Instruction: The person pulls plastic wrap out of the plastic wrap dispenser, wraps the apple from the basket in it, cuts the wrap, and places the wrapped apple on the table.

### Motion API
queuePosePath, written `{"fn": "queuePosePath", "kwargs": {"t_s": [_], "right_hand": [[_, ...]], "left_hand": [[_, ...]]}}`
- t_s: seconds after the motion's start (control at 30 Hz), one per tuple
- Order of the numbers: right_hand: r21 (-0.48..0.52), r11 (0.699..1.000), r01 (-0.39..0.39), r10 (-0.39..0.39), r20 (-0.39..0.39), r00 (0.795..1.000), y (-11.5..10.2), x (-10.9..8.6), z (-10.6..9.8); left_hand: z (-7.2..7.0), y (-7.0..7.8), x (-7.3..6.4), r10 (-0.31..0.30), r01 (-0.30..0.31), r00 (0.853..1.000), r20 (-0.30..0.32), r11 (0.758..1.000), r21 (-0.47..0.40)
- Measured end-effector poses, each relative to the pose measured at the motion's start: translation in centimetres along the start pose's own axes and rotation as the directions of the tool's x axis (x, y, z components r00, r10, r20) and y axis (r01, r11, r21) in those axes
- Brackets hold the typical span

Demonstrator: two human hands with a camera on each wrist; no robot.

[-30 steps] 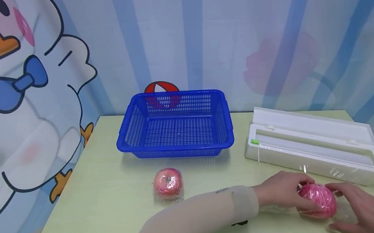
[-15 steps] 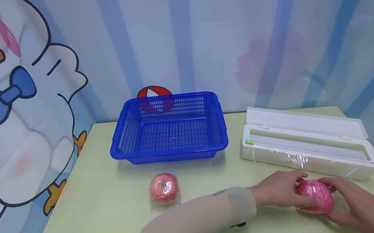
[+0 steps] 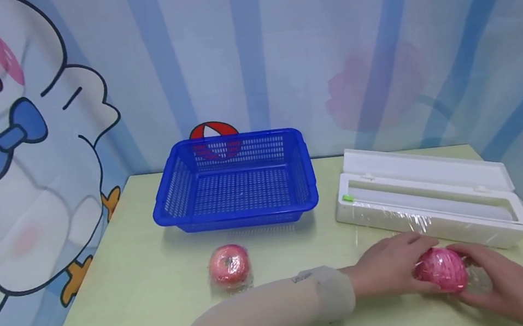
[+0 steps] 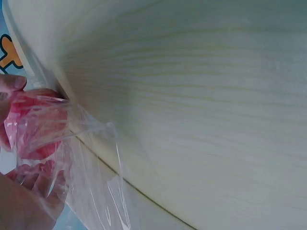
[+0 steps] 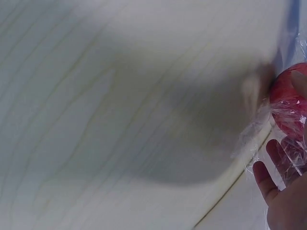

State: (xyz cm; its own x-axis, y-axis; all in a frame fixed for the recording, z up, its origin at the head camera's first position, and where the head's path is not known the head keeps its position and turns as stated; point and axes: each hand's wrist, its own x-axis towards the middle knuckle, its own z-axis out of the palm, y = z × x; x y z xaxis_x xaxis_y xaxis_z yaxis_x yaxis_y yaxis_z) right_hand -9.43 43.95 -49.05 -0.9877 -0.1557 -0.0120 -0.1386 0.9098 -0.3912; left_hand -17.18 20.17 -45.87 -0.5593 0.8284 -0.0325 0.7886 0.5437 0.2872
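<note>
Both hands hold an apple [image 3: 442, 271] wrapped in clear plastic film, at the front right of the table. My left hand [image 3: 390, 266] grips its left side, fingers behind and thumb in front. From the right, my right hand [image 3: 502, 281] curves round it, thumb low. Loose cling film [image 4: 103, 172] trails off the apple in the left wrist view. The right wrist view catches the apple [image 5: 288, 98] at its edge, crumpled film clinging to it. Some fingertips are hidden behind the fruit.
A second film-wrapped apple [image 3: 229, 266] sits on the table at centre left. Behind it stands a blue plastic basket [image 3: 244, 217]. A white cling film dispenser [image 3: 427, 218], lid raised, lies just behind the hands. A printed curtain [image 3: 297, 59] hangs at the back.
My right hand has closed in on the apple, its thumb now against it. The apple has turned slightly between the hands. The head view has shifted a little.
</note>
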Motion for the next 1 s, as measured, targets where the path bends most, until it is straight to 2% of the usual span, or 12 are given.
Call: {"fn": "queuePosePath", "kwargs": {"t_s": [0.17,0.4,0.57,0.73,0.9,1.0], "right_hand": [[0.046,0.999,-0.008,0.006,0.022,1.000,0.4,0.2,-0.2],[0.075,0.997,-0.033,0.028,0.061,0.998,0.9,0.9,-0.4],[0.102,0.994,0.028,-0.031,0.028,0.999,1.1,1.4,-0.6],[0.152,0.986,0.066,-0.071,0.023,0.997,1.4,1.5,-1.0],[0.161,0.986,0.041,-0.050,0.052,0.997,1.5,1.8,-1.3],[0.151,0.987,0.057,-0.066,0.054,0.996,1.4,2.1,-1.6]], "left_hand": [[0.4,0.4,0.1,-0.020,0.020,0.999,0.025,0.999,0.027],[0.9,0.7,0.8,-0.076,0.075,0.997,0.018,0.997,0.026],[1.1,0.6,1.2,-0.110,0.110,0.994,0.012,0.994,-0.013],[1.3,0.4,1.6,-0.141,0.140,0.990,-0.010,0.986,-0.094],[1.2,-0.2,2.0,-0.137,0.130,0.990,-0.043,0.983,-0.132],[1.0,-0.7,2.2,-0.123,0.111,0.990,-0.066,0.981,-0.161]]}}
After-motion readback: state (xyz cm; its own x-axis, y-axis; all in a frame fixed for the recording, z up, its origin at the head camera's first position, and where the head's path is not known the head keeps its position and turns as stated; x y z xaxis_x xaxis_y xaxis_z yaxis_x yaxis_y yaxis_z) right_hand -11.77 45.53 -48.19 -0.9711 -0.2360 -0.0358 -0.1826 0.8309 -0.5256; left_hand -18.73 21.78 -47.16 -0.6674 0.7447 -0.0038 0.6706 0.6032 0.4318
